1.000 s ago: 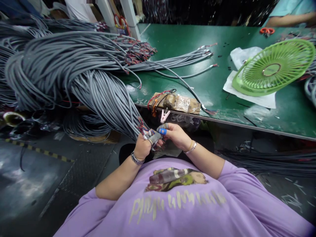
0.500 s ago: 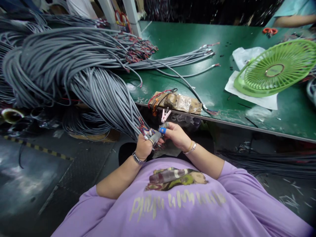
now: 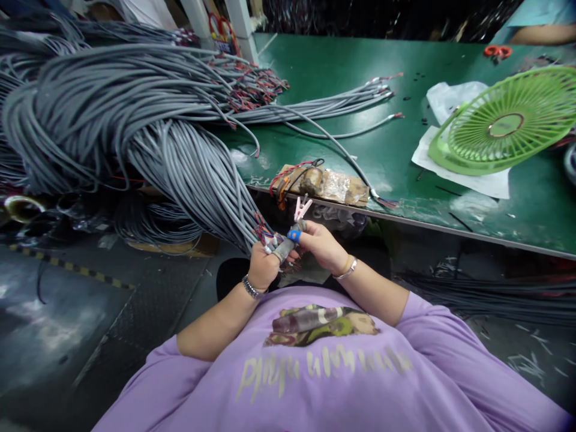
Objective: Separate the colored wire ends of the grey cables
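In front of my purple shirt, my left hand (image 3: 263, 267) is closed on the end of a grey cable, beside the hanging bundle of grey cables (image 3: 211, 180). Coloured wires and white sleeves (image 3: 267, 237) stick out at the bundle's end, right by my left thumb. My right hand (image 3: 321, 245) is closed close to my left, fingers bent around thin wire ends that show dimly beneath. Grey wrapping covers the thumb and finger tips, and a blue band (image 3: 294, 236) circles my right thumb. The exact grip is partly hidden. A pink clip (image 3: 302, 210) stands just beyond my fingers at the table edge.
A board (image 3: 321, 183) with red and black leads lies along the front edge of the green table (image 3: 306, 66). More grey cables (image 3: 351, 102) lie across it. A green fan (image 3: 504, 123) and red-handled scissors (image 3: 497, 51) are on the right. Another person's arm (image 3: 542, 34) shows behind.
The view has shifted very slightly. Both hands keep nearly the same place and grip, with only a tiny shift of the fingers.
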### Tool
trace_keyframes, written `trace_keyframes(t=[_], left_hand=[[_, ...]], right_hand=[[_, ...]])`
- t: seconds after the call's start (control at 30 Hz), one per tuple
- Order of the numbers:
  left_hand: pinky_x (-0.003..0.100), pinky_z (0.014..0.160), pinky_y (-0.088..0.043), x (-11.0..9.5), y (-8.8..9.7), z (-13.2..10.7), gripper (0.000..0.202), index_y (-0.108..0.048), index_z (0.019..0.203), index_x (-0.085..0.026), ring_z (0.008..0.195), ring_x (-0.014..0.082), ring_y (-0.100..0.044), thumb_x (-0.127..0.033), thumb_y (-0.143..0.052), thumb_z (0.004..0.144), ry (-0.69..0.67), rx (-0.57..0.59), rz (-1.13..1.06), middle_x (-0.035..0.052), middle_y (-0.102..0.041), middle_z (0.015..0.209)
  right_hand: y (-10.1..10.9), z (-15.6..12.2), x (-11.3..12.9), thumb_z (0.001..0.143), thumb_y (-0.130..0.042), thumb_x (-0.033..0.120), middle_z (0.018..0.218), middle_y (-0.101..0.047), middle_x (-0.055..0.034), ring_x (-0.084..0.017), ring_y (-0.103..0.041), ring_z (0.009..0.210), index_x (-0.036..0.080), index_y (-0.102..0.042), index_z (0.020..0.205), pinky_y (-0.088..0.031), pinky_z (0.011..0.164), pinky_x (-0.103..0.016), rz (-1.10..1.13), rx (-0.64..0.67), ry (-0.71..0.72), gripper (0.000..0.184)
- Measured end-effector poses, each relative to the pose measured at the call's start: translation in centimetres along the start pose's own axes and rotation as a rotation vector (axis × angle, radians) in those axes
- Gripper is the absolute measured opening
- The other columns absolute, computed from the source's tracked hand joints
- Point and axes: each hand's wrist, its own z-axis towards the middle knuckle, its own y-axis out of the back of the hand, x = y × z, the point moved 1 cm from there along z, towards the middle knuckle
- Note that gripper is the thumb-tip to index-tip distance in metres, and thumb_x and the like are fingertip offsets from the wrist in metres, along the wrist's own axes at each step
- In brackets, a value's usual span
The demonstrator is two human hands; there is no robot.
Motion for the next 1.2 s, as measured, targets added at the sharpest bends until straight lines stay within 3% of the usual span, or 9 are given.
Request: trace_keyframes(t=[0.23,0.43,0.6,0.8,1.0,1.2], left_hand=[[0.025,0.050,-0.053,-0.2,-0.3,-0.1,0.026,-0.069,0.067,-0.016,0.048,0.0146,-0.063,-0.040,-0.073,0.075,-0.012,-0.062,-0.016,0.0028,-0.070,0.059],[0.024,0.049,-0.052,-0.1,-0.4,-0.1,0.025,-0.069,0.068,-0.017,0.047,0.0132,-0.062,-0.039,-0.073,0.076,-0.032,-0.065,-0.033,0.0018,-0.070,0.057],[0.022,0.046,-0.051,-0.7,-0.2,-0.3,0.025,-0.069,0.070,-0.015,0.045,0.0116,-0.061,-0.039,-0.074,0.073,-0.002,-0.079,-0.108,0.0019,-0.068,0.055],[0.020,0.041,-0.048,-3.1,-1.1,0.4,0.024,-0.069,0.067,-0.014,0.042,0.0106,-0.058,-0.037,-0.074,0.070,0.010,-0.048,-0.214,0.0011,-0.065,0.051],[0.019,0.040,-0.047,-4.0,-2.5,1.3,0.023,-0.068,0.066,-0.013,0.041,0.0104,-0.058,-0.034,-0.076,0.066,0.051,-0.064,-0.257,0.0007,-0.064,0.049],[0.019,0.042,-0.049,-3.1,-2.7,1.5,0.021,-0.068,0.066,-0.014,0.041,0.0103,-0.059,-0.034,-0.076,0.067,0.070,-0.083,-0.226,0.0003,-0.065,0.050]], right_hand=[[-0.3,-0.1,-1.1,0.064,-0.071,0.032,0.050,-0.048,0.0064,-0.006,-0.040,0.046,0.019,-0.051,0.064,-0.029,0.046,-0.021,0.086,-0.173,0.000,0.024],[-1.2,0.0,-1.6,0.064,-0.069,0.030,0.048,-0.041,0.0089,-0.007,-0.042,0.043,0.021,-0.045,0.064,-0.033,0.045,-0.022,0.244,-0.187,0.002,0.026],[0.6,0.8,-1.4,0.066,-0.074,0.036,0.061,-0.050,0.0067,-0.005,-0.041,0.050,0.018,-0.052,0.072,-0.034,0.048,-0.019,0.342,-0.269,-0.045,0.029],[2.2,2.5,-0.3,0.076,-0.066,0.062,0.073,-0.061,-0.0004,-0.007,-0.048,0.056,0.016,-0.064,0.084,-0.041,0.051,-0.020,0.356,-0.142,-0.110,0.047],[1.6,3.8,0.5,0.078,-0.063,0.067,0.070,-0.062,-0.0012,-0.009,-0.052,0.056,0.016,-0.067,0.082,-0.046,0.052,-0.021,0.407,-0.057,-0.046,0.051],[0.8,4.0,0.4,0.079,-0.059,0.069,0.062,-0.059,0.0018,-0.011,-0.053,0.051,0.018,-0.065,0.084,-0.045,0.048,-0.024,0.521,-0.054,-0.033,0.052]])
